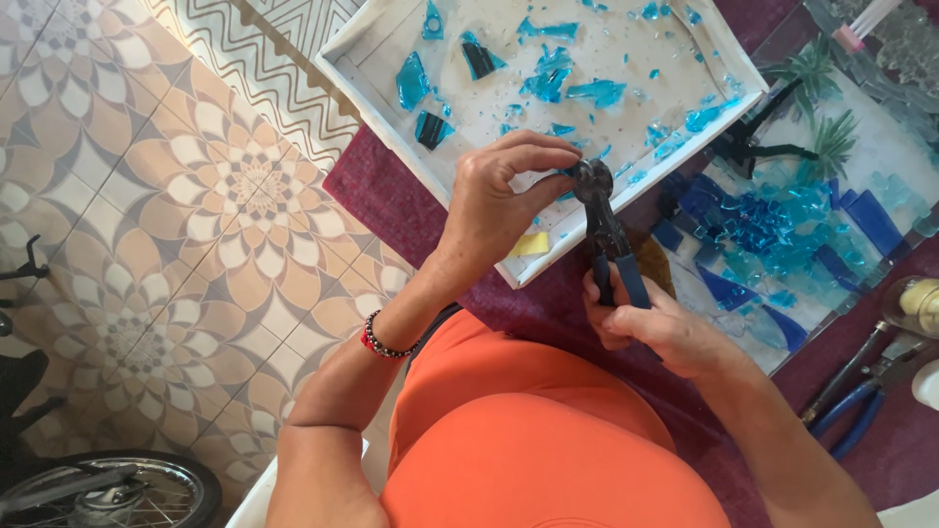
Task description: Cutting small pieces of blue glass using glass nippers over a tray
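Fingers (533, 156) of the left hand (494, 210) are seen curled forward and pinched together at the tips, holding what appears to be a small piece of blue glass right at the head of a pair of wheeled glass nippers (606, 230); the piece itself is almost hidden and cannot be made out clearly. A beaded red and black bracelet (381, 342) is worn on the left wrist, which is bent up from the forearm, with the elbow drawn in beside an orange garment (528, 440). Just to the right, the blue handles of the nippers are gripped by the right hand (650, 328), its fingers wrapped and squeezed around them, with the tool held nearly upright and its head uppermost. Both hands are held over the near edge of a white tray (377, 83) strewn with blue glass shards (567, 83). Further right, a mosaic panel of blue glass pieces (773, 230) is laid on a maroon cloth (391, 200), and a second pair of blue-handled pliers (861, 396) is lying at the far right. It is judged that fingertips so close to the cutting wheels could be nicked, and that a sharp chip could be flung clear of the tray if the handles were squeezed hard.
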